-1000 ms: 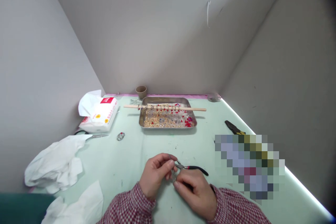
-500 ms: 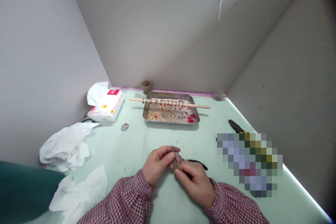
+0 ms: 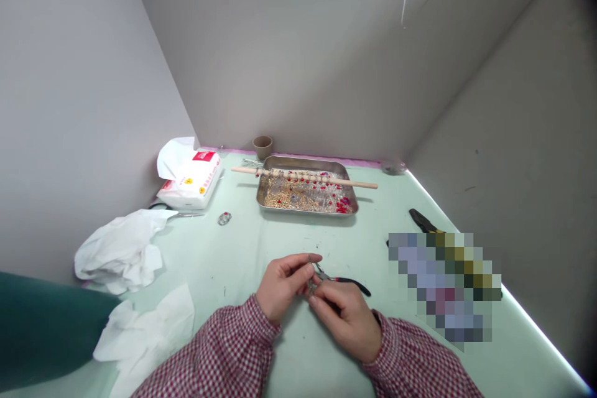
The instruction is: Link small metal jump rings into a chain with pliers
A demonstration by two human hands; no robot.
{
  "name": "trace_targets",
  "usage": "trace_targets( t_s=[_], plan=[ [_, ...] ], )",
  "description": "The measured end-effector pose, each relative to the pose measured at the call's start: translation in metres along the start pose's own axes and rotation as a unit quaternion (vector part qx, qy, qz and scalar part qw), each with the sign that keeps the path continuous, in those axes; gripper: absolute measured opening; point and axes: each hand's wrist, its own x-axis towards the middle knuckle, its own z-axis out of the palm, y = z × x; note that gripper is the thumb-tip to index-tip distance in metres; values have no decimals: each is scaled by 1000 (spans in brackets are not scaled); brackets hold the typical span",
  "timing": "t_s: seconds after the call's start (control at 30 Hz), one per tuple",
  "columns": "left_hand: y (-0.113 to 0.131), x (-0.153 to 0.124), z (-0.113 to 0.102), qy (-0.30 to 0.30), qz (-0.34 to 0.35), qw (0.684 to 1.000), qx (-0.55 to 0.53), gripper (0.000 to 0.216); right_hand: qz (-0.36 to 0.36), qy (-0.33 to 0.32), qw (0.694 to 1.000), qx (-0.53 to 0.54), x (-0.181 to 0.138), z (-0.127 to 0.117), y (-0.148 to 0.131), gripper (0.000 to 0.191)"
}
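Close together above the table's near middle, both hands work on a small piece of silvery wire jewellery (image 3: 311,288), mostly covered by the fingers. My left hand (image 3: 285,283) is closed, pinching its upper part between thumb and forefinger. Thumb and bent fingers of my right hand (image 3: 346,318) are closed on its lower right side. Just behind the right hand, pliers (image 3: 352,282) with black handles lie on the table, their jaws beside the left fingertips. Farther off at the left lies a small wire ornament (image 3: 224,218) with a red bead.
A metal tray (image 3: 308,212) holds gold, clear and red beads. Across it rests a wooden rod (image 3: 364,185) carrying wire pieces. A brown cup (image 3: 262,148) stands behind. Tissues (image 3: 189,183) and crumpled paper (image 3: 121,255) are left; dark-jawed pliers (image 3: 422,220) lie right near a pixelated patch.
The view has shifted slightly, so the table things appear a little higher and farther right. Both hands keep hold of the wire piece; more of the pliers' jaws shows between them.
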Motion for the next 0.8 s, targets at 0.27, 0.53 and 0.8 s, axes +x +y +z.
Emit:
trace_targets(
  t_s=[0.27,0.53,0.8],
  plan=[
    [-3,3,-2,-21,7,1000,-6,32,-14,8,1000,-5,-1,2,2,22],
    [-2,1,-6,-14,33,996,-78,29,-7,75,982,-176,-4,-16,-6,20],
    [-5,4,-5,6,16,991,-136,26,23,76,942,-328,-25,-3,-7,35]
  ],
)
